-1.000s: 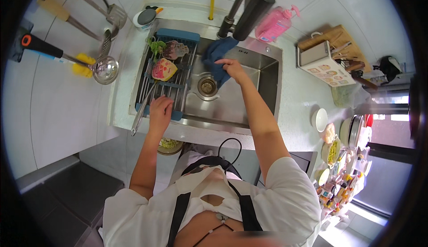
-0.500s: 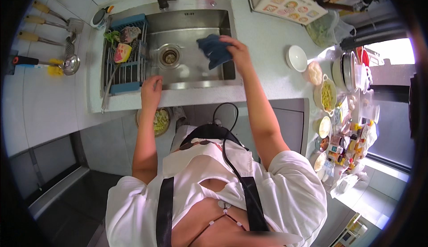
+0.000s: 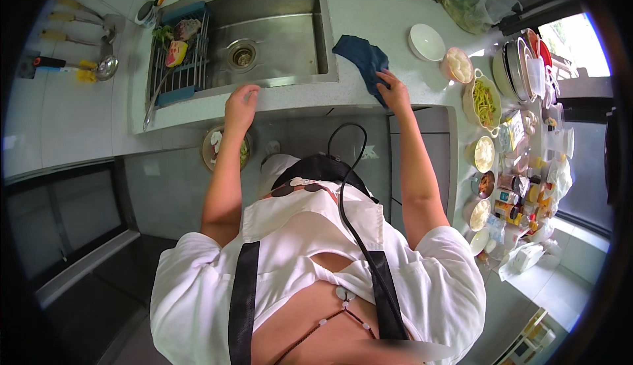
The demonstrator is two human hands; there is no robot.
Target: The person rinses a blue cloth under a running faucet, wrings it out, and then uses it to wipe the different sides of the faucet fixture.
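A dark blue cloth (image 3: pixel 364 60) lies spread over the counter just right of the sink, one end hanging toward the front edge. My right hand (image 3: pixel 394 92) grips that near end, with the fingers bent over the fabric. Above the counter's front edge, near the lower left of the sink, my left hand (image 3: pixel 241 109) hovers with nothing in it and its fingers loosely curved. The steel sink (image 3: pixel 277 25) has a round drain (image 3: pixel 242 56). A blue-rimmed drying rack (image 3: pixel 181 94) at its left side carries a pink and yellow item (image 3: pixel 176 54) and some greens (image 3: pixel 162 34).
A white bowl (image 3: pixel 426 42) stands right of the cloth. Beyond it are a dish of green strips (image 3: pixel 484 103), several bowls, stacked pots (image 3: pixel 515 68) and bottles. Ladles and spatulas hang on the left wall. Below the counter, a bowl of scraps (image 3: pixel 216 147) is partly behind my left forearm.
My right hand has carried the cloth from above the sink rightward onto the counter, where it now lies spread. My left hand remains near the sink's front edge. The view has shifted slightly.
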